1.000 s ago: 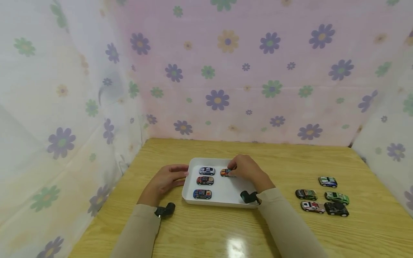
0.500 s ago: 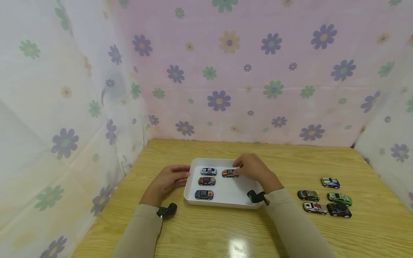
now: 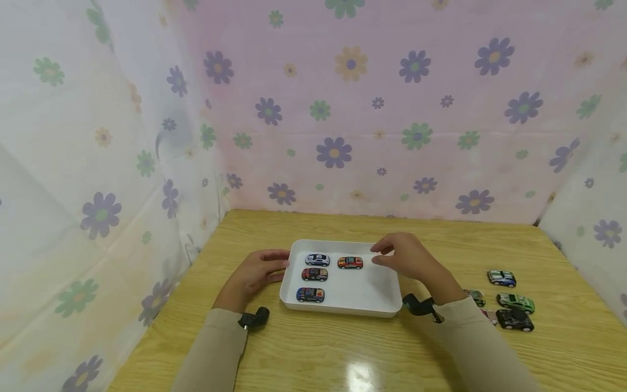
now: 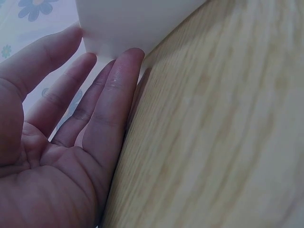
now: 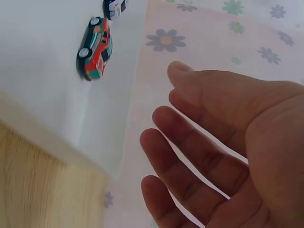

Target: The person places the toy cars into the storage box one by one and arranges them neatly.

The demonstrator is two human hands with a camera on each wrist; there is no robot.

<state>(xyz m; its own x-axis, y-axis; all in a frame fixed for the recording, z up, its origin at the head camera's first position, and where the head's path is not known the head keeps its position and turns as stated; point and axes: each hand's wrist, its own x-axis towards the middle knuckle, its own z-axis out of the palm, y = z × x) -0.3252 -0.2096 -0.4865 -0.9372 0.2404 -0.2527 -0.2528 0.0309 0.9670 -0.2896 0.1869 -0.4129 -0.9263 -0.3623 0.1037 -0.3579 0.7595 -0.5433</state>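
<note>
A white tray (image 3: pixel 362 291) on the table bears several toy cars. Along its left side sit a white and blue toy car (image 3: pixel 317 259), a dark red toy car (image 3: pixel 314 274) and a blue toy car (image 3: pixel 310 294). An orange-red toy car (image 3: pixel 350 262) stands apart to their right. My left hand (image 3: pixel 256 275) touches the tray's left wall with its fingertips; in the left wrist view the fingers (image 4: pixel 114 95) are nearly straight. Over the tray's right end is my right hand (image 3: pixel 406 256), holding nothing, its fingers apart in the right wrist view.
Right of the tray, several more toy cars lie on the wooden table (image 3: pixel 294 348): a white and blue one (image 3: pixel 502 278), a green one (image 3: pixel 516 302) and a black one (image 3: pixel 515 320). Others are partly hidden by my right forearm. Flowered cloth (image 3: pixel 372 120) hangs behind and at both sides.
My right hand has let go of the orange-red toy car and moved right, away from it. The car stays in the tray. My left hand remains at the tray's left wall.
</note>
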